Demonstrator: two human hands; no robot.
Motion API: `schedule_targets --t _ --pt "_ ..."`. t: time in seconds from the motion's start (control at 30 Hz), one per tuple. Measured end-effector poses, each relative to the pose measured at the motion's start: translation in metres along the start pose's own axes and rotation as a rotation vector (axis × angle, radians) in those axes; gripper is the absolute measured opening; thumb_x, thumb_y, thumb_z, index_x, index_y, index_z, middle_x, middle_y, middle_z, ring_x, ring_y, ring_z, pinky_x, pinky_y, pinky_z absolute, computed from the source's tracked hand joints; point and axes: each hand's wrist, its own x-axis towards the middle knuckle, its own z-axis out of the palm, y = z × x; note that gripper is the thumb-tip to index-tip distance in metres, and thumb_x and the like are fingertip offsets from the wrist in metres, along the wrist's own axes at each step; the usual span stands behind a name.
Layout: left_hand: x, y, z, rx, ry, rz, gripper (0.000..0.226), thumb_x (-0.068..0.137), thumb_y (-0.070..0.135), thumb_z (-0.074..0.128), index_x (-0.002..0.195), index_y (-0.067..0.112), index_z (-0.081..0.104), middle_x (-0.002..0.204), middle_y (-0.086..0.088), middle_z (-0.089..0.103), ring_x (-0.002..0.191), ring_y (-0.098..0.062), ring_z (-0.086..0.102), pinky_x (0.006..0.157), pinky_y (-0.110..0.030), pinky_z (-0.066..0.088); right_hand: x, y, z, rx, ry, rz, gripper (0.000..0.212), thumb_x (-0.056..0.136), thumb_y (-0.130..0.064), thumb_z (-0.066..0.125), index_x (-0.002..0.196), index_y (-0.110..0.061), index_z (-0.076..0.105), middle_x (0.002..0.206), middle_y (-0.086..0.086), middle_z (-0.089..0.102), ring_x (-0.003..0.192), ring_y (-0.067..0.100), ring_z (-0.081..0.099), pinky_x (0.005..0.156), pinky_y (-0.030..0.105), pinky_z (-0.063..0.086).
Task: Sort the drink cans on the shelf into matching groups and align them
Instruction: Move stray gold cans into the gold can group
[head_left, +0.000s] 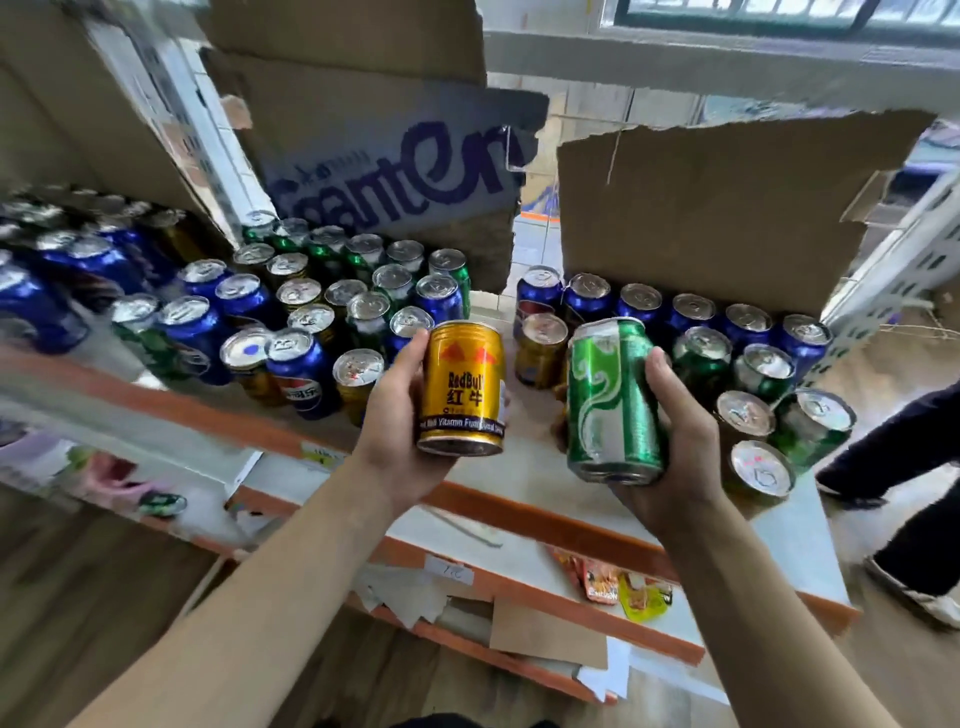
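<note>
Head view: a gold Red Bull can (461, 387) is held upright in the left hand (400, 415), fingers wrapped round its left side and back, above the front edge of the shelf (524, 467). A green can (613, 400) is gripped in the right hand (675, 431), tilted slightly left, thumb seen on its right side, also above the shelf front. The two held cans are just beside each other, not touching.

On the shelf, a mixed cluster of blue Pepsi cans (298, 369), green cans and gold cans is seen left of the hands, unsorted. To the right, a back row of blue cans (641, 304) is lined up against a torn cardboard sheet (717, 208); green cans (701, 358) and gold cans (540, 348) are standing in front of it. A printed cardboard box (395, 171) is seen behind the left cluster. Snack packets (618, 587) are lying on a lower shelf. Another person's leg (904, 447) is visible at far right.
</note>
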Motion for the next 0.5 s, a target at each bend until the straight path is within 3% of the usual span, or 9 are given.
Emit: schedule_targets --t 0.17,0.33,0.5 --pt "-0.023 0.037 -0.046 -0.017 0.014 -0.006 0.066 0.093 0.055 0.047 0.128 0.001 0.058 0.099 -0.025 0.065 0.083 -0.034 0.065 0.082 -0.045 0.052 0.002 0.033 0.058 0.007 -0.057 0.030 0.059 0.084 -0.052 0.055 0.123 -0.008 0.062 0.097 0.018 0.069 0.074 0.031 0.067 0.069 0.041 0.055" --pt "-0.046 0.077 -0.101 -0.019 0.039 0.037 0.055 0.096 0.052 0.045 0.118 0.005 0.064 0.092 -0.017 0.070 0.073 -0.029 0.069 0.061 -0.035 0.059 0.004 0.073 0.118 -0.029 -0.073 0.073 0.064 0.078 -0.051 0.061 0.124 -0.007 0.062 0.096 0.018 0.069 0.075 0.031 0.066 0.059 0.036 0.056" --pt "-0.064 0.113 -0.152 0.005 0.027 0.066 0.050 0.097 0.050 0.045 0.112 0.009 0.068 0.090 -0.016 0.070 0.074 -0.028 0.068 0.066 -0.035 0.058 0.013 0.117 0.171 -0.001 -0.081 0.062 0.039 0.086 -0.046 0.051 0.095 -0.020 0.079 0.093 0.011 0.071 0.075 0.024 0.068 0.066 0.037 0.058"
